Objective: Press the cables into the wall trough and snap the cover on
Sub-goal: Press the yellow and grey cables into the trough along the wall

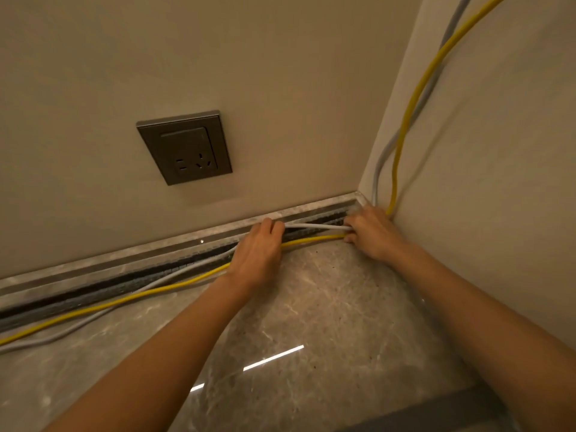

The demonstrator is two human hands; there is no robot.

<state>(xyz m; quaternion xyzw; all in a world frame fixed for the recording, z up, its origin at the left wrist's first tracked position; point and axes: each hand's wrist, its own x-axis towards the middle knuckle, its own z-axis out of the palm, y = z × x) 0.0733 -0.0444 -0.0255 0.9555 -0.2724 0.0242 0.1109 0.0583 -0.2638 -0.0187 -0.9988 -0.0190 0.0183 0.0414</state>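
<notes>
Cables first, going left to right: a yellow cable [109, 304] and a grey cable [62, 333] come in from the far left, lying loose on the marble floor [327, 307] just in front of the wall trough [103, 285]. The trough is a long dark open slot along the bottom of the wall, with a pale stone strip above it, and it looks uncovered the whole way. Further right the grey one climbs up into the slot, while the yellow stays just outside along the floor edge.

Above all that there's a dark grey wall socket [184, 148] on the beige wall, well clear of everything.

The left hand [257, 255] comes in palm down on a straight forearm, fingers curled over the trough lip and onto the grey cable. The yellow one passes under the palm; can't tell if it's actually gripped. Between the two hands the grey cable is stretched over the slot and the yellow runs just below it.

The right hand [372, 232] is tucked right into the corner, knuckles up, fingers closed around both cables where they bend. From there both cables run up the right-hand wall side by side, yellow in front, and out of the top of the shot.
</notes>
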